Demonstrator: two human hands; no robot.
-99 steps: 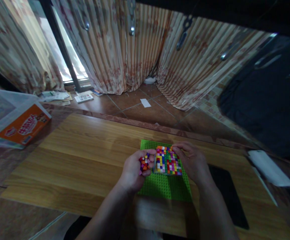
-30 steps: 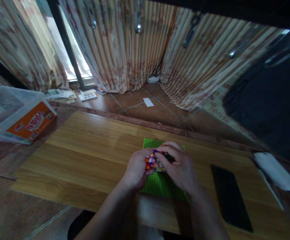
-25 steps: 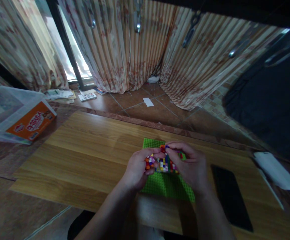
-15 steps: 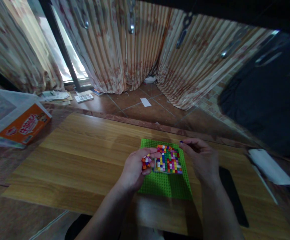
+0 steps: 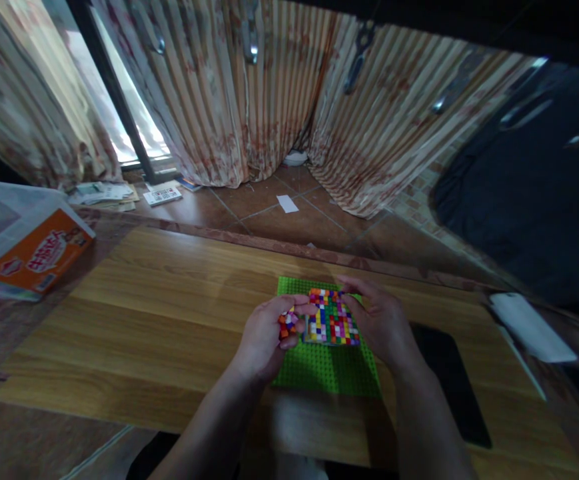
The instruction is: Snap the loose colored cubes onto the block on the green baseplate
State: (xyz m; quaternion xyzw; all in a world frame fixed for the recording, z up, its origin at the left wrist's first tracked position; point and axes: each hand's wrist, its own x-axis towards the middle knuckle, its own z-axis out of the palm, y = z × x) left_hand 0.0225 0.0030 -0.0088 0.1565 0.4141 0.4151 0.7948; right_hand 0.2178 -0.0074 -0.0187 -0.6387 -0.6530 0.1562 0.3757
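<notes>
Several small building bricks (image 5: 288, 324), mostly orange, white and purple, lie in the curled fingers of my left hand (image 5: 264, 330). That hand hovers at the left side of a multicoloured brick block (image 5: 333, 320), which stands on a green studded baseplate (image 5: 326, 377). My right hand (image 5: 376, 320) reaches over the block's far right corner, thumb and forefinger pinched together. A tiny dark brick (image 5: 342, 294) is at those fingertips, partly covered by them. Whether it touches the block's top I cannot tell.
The wooden table (image 5: 169, 307) bears a black flat slab (image 5: 452, 380) on the right. A white phone-like object (image 5: 532, 327) lies beyond it. At the far left stands a clear plastic box (image 5: 39, 257) with an orange label. Curtains (image 5: 269, 100) hang behind.
My right hand has moved left with the tiny dark brick, from beside the baseplate to the block's far right corner. My left hand keeps its bricks. The view has shifted slightly.
</notes>
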